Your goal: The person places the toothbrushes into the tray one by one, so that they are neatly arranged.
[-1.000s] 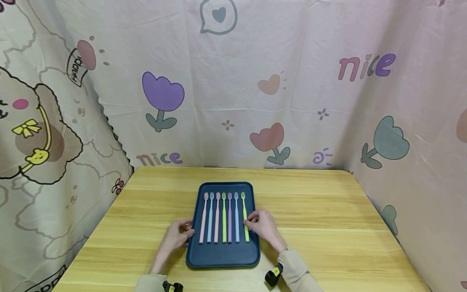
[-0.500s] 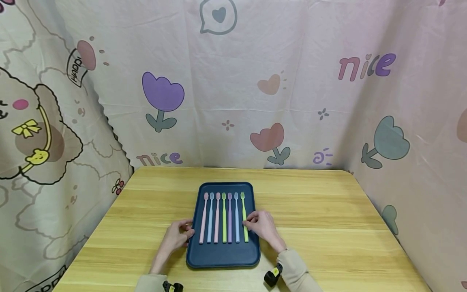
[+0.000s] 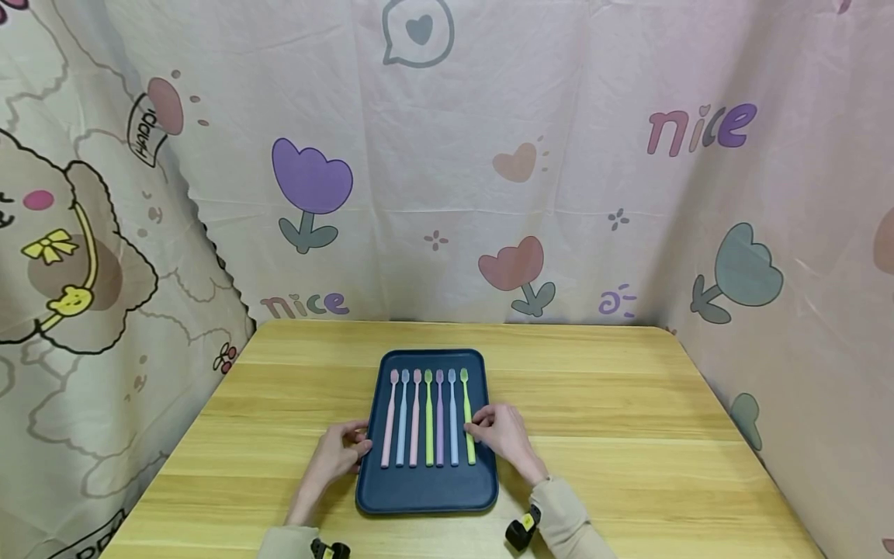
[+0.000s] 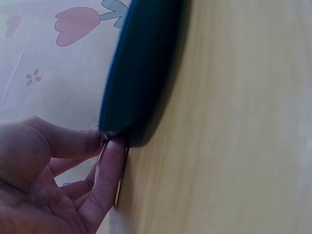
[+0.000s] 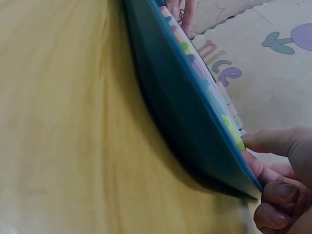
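A dark blue rectangular tray (image 3: pixel 426 494) lies on the table with several toothbrushes side by side, heads pointing away from me. From the left they run pink (image 3: pixel 387 435), blue (image 3: pixel 401 435), pink (image 3: pixel 415 435), green (image 3: pixel 429 435), purple (image 3: pixel 440 435), blue (image 3: pixel 454 435). At the right end is another green toothbrush (image 3: pixel 467 402), its handle pinched between thumb and finger of my right hand (image 3: pixel 506 432). My left hand (image 3: pixel 337 452) grips the tray's left edge, thumb at the rim; the left wrist view shows its fingers (image 4: pixel 108 170) against the tray's side.
The wooden table (image 3: pixel 594 404) extends on both sides of the tray and behind it. A printed curtain (image 3: pixel 433 116) hangs beyond the far edge and along both sides. Black wrist cameras (image 3: pixel 522 529) sit by the beige sleeves (image 3: pixel 569 519).
The right-hand green toothbrush has shifted very slightly left and straightened a little, with my right hand moving along. My left hand and the tray stay in place.
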Tool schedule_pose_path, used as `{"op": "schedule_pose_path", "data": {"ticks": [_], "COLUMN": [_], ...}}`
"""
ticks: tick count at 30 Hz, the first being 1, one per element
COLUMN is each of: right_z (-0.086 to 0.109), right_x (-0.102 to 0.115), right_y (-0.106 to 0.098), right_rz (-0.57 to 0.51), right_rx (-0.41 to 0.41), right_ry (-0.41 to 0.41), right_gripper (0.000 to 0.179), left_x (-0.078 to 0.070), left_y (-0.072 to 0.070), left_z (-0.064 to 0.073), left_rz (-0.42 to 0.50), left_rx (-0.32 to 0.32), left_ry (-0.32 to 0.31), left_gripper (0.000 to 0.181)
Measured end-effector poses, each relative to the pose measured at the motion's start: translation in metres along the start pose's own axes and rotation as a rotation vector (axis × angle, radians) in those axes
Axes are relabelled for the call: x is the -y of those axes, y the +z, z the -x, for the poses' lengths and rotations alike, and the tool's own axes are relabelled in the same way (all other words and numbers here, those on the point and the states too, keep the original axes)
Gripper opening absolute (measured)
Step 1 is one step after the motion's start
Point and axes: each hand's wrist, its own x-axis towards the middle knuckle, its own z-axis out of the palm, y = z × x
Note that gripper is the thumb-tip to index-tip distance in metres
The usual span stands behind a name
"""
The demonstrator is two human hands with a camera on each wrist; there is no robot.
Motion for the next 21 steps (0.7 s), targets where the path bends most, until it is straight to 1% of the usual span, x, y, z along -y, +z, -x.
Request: {"op": "schedule_pose_path", "data": {"ticks": [7, 9, 14, 16, 18, 21], "right_z": [0.0018, 0.0028, 0.0043, 0.0045, 0.0049, 0.0061], "right_x": [-0.0015, -0.0018, -0.0025, -0.0035, -0.0051, -0.0082], "right_y": [0.0002, -0.0002, -0.0017, -0.0025, -0.0036, -0.0064], "right_rz": [-0.012, -0.015, -0.057, -0.083, -0.102, -0.119], "right_rx": [-0.006, -0.011, -0.01, -0.014, -0.031, -0.076], "right_ry": [-0.008, -0.025, -0.033, -0.019, -0.008, 0.004], "right_gripper": [0.014, 0.014, 0.015, 0.014, 0.014, 0.016], "left_x": [0.0, 0.0004, 0.0018, 0.0019, 0.0015, 0.0011], "left_y": [0.0002, 0.0005, 0.001, 0.001, 0.001, 0.001], "left_z": [-0.0004, -0.0006, -0.0014, -0.0016, -0.0015, -0.0013], "left_rz": [-0.006, -0.007, -0.012, -0.017, -0.02, -0.028], "left_rx": [0.003, 0.001, -0.003, -0.003, -0.002, -0.003], "left_ry": [-0.001, -0.006, -0.007, -0.005, -0.005, -0.006], "left_gripper": [0.038, 0.039, 0.04, 0.04, 0.04, 0.04]}}
